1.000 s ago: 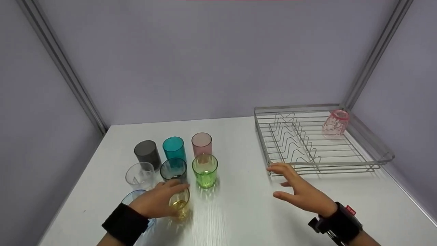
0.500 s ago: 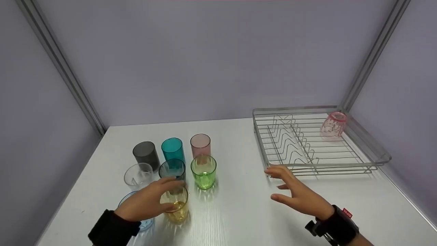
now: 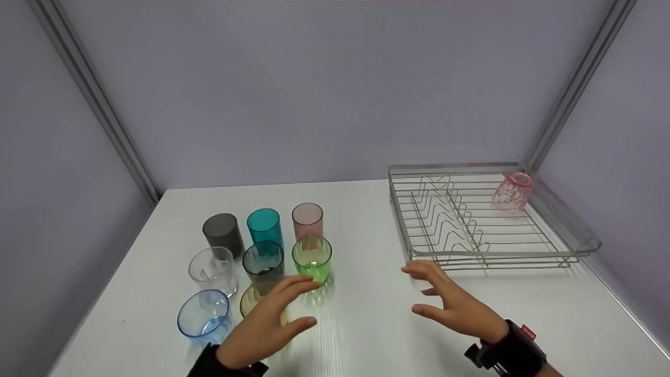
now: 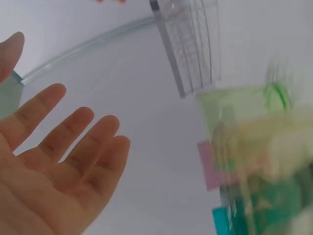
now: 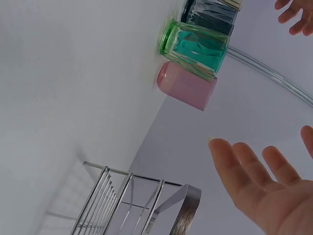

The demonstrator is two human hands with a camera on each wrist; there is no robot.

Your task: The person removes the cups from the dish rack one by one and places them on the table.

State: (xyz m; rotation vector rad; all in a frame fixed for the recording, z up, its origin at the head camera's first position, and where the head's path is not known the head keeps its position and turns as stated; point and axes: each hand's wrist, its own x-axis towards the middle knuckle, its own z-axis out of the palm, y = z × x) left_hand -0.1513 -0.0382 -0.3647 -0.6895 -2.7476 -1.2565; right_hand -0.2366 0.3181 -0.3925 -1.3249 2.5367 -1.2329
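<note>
My left hand point(image 3: 269, 330) is over the near end of the group of glasses, fingers extended and thumb apart, holding nothing. Partly hidden behind it stands a yellow glass point(image 3: 251, 299). Its fingertips overlap the lower part of a green glass point(image 3: 312, 256) in the head view. To its left is a blue glass point(image 3: 205, 315). The left wrist view shows its fingers point(image 4: 80, 125) spread, with the glasses blurred to the right. My right hand point(image 3: 458, 306) hovers with loosely extended fingers just in front of the wire dish rack point(image 3: 400, 220), and nothing is in it.
Behind the near glasses stand a clear glass point(image 3: 212, 267), a smoky blue glass point(image 3: 263, 264), a dark grey one point(image 3: 223, 235), a teal one point(image 3: 265, 225) and a pink one point(image 3: 308, 220). Another pink, patterned glass point(image 3: 513, 193) sits in the rack's far right corner.
My left hand drew back leftward from around the yellow glass, then moved right and nearer the front with its fingers straighter. My right hand has shifted slightly toward the front.
</note>
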